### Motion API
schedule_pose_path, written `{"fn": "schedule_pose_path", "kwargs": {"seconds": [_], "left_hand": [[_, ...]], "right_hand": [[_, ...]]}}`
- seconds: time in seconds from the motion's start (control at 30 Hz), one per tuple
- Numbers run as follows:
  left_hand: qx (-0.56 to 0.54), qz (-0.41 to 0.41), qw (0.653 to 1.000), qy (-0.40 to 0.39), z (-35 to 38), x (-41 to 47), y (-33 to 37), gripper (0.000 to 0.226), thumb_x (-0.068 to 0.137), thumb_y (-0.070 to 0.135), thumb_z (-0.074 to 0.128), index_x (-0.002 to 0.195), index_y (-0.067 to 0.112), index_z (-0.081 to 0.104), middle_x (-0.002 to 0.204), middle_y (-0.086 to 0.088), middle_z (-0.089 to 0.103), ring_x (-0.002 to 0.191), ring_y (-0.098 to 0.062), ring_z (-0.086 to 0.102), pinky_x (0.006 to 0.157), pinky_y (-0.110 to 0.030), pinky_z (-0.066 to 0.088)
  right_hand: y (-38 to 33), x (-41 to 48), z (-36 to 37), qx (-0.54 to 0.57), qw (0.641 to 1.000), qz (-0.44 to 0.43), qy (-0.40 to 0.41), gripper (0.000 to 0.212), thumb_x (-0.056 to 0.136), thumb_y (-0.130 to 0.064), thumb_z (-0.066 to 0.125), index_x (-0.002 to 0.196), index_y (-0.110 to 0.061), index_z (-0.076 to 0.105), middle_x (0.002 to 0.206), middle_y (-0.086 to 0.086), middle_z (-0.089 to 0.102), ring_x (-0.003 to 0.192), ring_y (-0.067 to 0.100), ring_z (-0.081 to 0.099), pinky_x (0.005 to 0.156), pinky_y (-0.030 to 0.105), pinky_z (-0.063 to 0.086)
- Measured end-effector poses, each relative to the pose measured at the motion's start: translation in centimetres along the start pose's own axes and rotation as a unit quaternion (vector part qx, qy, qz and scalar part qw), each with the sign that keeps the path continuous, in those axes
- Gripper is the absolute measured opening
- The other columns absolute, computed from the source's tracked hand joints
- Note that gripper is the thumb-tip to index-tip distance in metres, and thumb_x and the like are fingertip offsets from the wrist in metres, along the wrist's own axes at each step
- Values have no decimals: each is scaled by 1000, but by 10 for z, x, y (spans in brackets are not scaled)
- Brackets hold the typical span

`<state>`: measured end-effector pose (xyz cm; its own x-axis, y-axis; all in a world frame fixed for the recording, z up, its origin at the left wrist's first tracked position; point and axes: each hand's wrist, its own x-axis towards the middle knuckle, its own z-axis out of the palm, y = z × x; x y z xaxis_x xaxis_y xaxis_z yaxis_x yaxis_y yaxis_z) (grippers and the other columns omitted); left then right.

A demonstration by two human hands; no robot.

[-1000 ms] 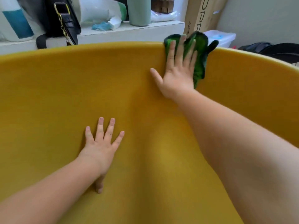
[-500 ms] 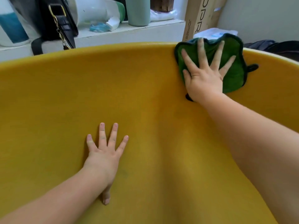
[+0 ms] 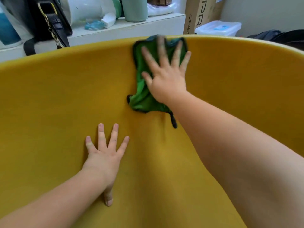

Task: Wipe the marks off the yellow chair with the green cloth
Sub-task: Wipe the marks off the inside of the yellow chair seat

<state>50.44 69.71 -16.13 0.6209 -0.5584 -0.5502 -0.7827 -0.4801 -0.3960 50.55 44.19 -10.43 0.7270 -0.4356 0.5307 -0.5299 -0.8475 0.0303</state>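
Observation:
The yellow chair [image 3: 57,99] fills most of the view, its curved backrest rising to a rim across the top. The green cloth [image 3: 141,97] with a dark edge lies flat against the backrest just below the rim, right of centre. My right hand [image 3: 166,79] presses on it with fingers spread and straight, blurred by motion. My left hand [image 3: 105,155] rests flat on the chair's fabric lower down, fingers spread, holding nothing. No marks are plain to see on the fabric.
Behind the chair runs a white shelf [image 3: 131,28] with a black bag [image 3: 49,22], a pale green cup [image 3: 135,9] and white wrapped items. A cardboard box [image 3: 197,15] and a clear plastic bin [image 3: 217,28] stand at the back right.
My right hand has slid the cloth to the left and downward along the backrest, so more cloth hangs below the palm. My left hand has stayed flat in place.

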Motion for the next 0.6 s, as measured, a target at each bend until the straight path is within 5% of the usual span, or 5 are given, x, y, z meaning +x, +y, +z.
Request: {"fn": "schedule_pose_path", "kwargs": {"seconds": [0.07, 0.13, 0.3, 0.43, 0.6], "left_hand": [[2, 1, 1000, 2, 0, -1, 0, 179, 27, 71, 88, 133, 21, -49, 125, -27, -64, 116, -65, -46, 107, -78, 4], [4, 2, 1000, 1, 0, -1, 0, 180, 26, 72, 87, 134, 21, -48, 125, -27, -64, 116, -65, -46, 107, -78, 5], [8, -5, 1000, -6, -4, -3, -1, 180, 26, 71, 88, 136, 22, -46, 125, -24, -64, 119, -64, -45, 107, -77, 6], [8, -9, 1000, -7, -3, -3, 0, 179, 27, 71, 87, 133, 23, -49, 124, -22, -66, 120, -62, -46, 108, -77, 5], [15, -6, 1000, 6, 0, -5, 0, 177, 28, 76, 83, 135, 24, -47, 126, -21, -65, 121, -62, -45, 111, -74, 6]], "right_hand": [[10, 9, -5, 52, 990, 131, 1, 72, 98, -65, 23, 160, -42, -6, 169, 9, -18, 150, 54, -15, 118, 70, -7], [-9, 8, -3, 93, 981, 172, -4, 73, 100, -60, 24, 161, -35, -5, 168, 14, -19, 150, 55, -11, 120, 68, -2], [-53, -51, 32, 97, 990, -69, -81, 67, 102, -59, 26, 161, -39, 1, 169, 7, -18, 152, 46, -17, 124, 59, -5], [33, -126, 50, -33, 975, -59, -213, 71, 99, -72, 13, 158, -43, -14, 164, 1, -34, 149, 38, -32, 123, 58, -7], [153, -136, 4, -191, 961, 80, -184, 85, 91, -80, 10, 160, -37, -14, 165, 7, -31, 148, 44, -31, 122, 59, -12]]}}
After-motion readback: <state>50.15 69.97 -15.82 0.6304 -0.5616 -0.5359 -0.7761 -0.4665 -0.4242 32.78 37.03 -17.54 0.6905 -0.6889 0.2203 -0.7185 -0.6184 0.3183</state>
